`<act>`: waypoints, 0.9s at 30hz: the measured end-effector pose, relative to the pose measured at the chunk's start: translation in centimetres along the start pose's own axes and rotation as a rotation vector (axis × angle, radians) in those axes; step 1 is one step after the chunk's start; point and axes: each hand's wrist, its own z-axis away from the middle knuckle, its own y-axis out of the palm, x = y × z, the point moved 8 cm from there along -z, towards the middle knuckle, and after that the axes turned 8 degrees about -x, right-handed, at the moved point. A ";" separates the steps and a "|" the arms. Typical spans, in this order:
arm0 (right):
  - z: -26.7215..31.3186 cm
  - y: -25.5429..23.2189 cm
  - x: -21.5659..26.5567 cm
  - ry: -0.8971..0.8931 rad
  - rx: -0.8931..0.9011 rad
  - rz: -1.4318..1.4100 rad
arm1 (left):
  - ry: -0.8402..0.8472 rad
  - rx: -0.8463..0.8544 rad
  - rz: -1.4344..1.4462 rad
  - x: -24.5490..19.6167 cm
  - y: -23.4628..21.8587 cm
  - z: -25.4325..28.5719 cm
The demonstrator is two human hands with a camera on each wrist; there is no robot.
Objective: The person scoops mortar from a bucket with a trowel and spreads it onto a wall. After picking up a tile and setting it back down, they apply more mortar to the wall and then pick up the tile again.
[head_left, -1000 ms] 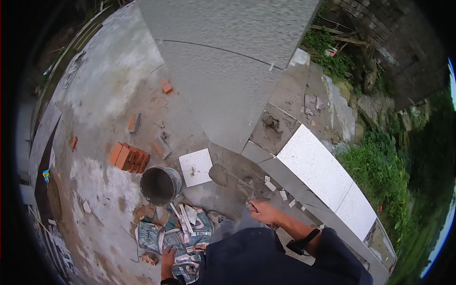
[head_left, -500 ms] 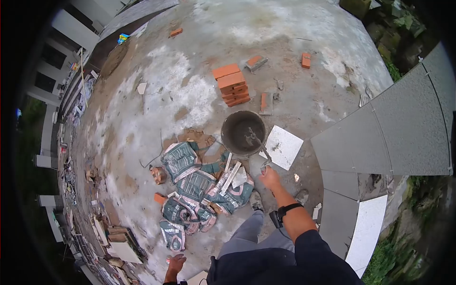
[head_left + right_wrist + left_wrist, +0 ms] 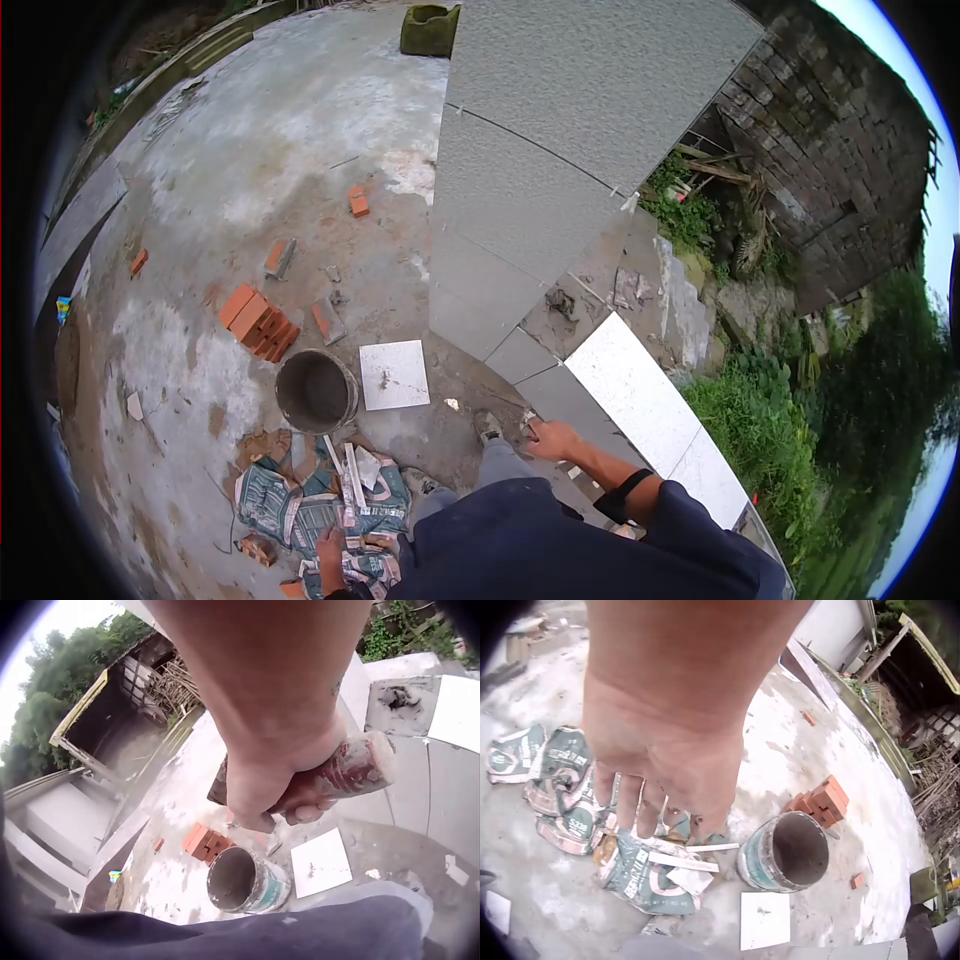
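Note:
My right hand [image 3: 552,439] [image 3: 277,776] grips a tool's red, mortar-smeared handle [image 3: 356,769]; a dark part of the tool shows past the hand in the right wrist view. In the head view it is beside the grey tiled ledge [image 3: 565,400], and the tool's far end is hard to make out. My left hand [image 3: 330,555] [image 3: 664,769] hangs over the green and pink bags [image 3: 265,500] with its fingers loosely down and nothing held. The bucket [image 3: 317,392] stands left of a white square tile [image 3: 394,375], with grey residue inside.
A stack of orange bricks [image 3: 258,322] stands behind the bucket, with loose bricks around it. Large grey slabs [image 3: 550,130] and white slabs [image 3: 630,385] line the right. A patch of mortar [image 3: 565,315] lies between slabs. Wood strips [image 3: 352,475] lie on the bags.
Half a second ago my right hand was beside the bucket, the tool reaching into it. It is now away from the bucket, by the ledge, and the head view has turned.

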 end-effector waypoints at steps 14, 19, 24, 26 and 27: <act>-18.6 -15.3 -29.7 0.268 -0.176 0.100 | 0.151 0.067 -0.453 -17.2 11.8 8.2; -19.3 -14.1 -27.1 0.197 0.138 0.075 | -0.091 -0.121 -0.282 -12.2 7.0 13.8; -18.6 -15.4 -28.9 0.147 0.094 0.087 | -0.217 -0.096 -0.042 -8.6 8.1 16.9; -20.5 -15.8 -29.7 0.134 -0.024 0.127 | -0.198 -0.076 -0.056 -8.3 9.9 17.5; -21.2 -16.9 -29.5 0.122 -0.145 0.162 | -0.174 -0.054 -0.072 -8.9 11.1 17.6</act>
